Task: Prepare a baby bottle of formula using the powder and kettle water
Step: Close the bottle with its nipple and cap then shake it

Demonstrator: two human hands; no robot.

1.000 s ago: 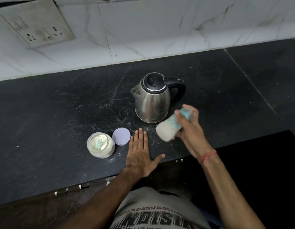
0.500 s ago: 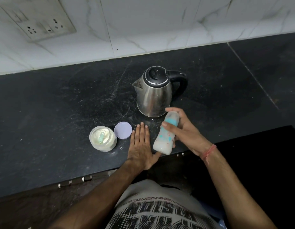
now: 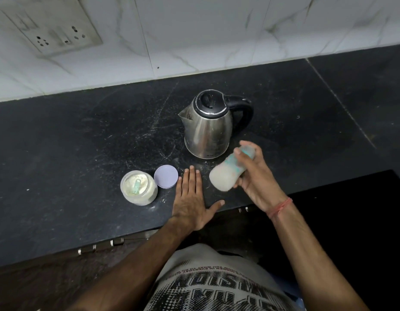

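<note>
The baby bottle (image 3: pixel 230 170) is held above the black countertop (image 3: pixel 82 153), just in front of the steel kettle (image 3: pixel 208 129) and clear of it. The bottle is tilted, its base toward the camera and its capped end toward the kettle. It is blurred; a milky white fill and teal markings on the wall can be made out. The right hand (image 3: pixel 255 178) is wrapped around the upper part, fingers curled over the cap end. The left hand (image 3: pixel 192 198) is laid flat on the countertop, fingers straight and together, thumb spread out. An open powder jar (image 3: pixel 139 187) with a pale green scoop inside is set left of that hand. Its lilac lid (image 3: pixel 166 176) is laid beside the jar.
</note>
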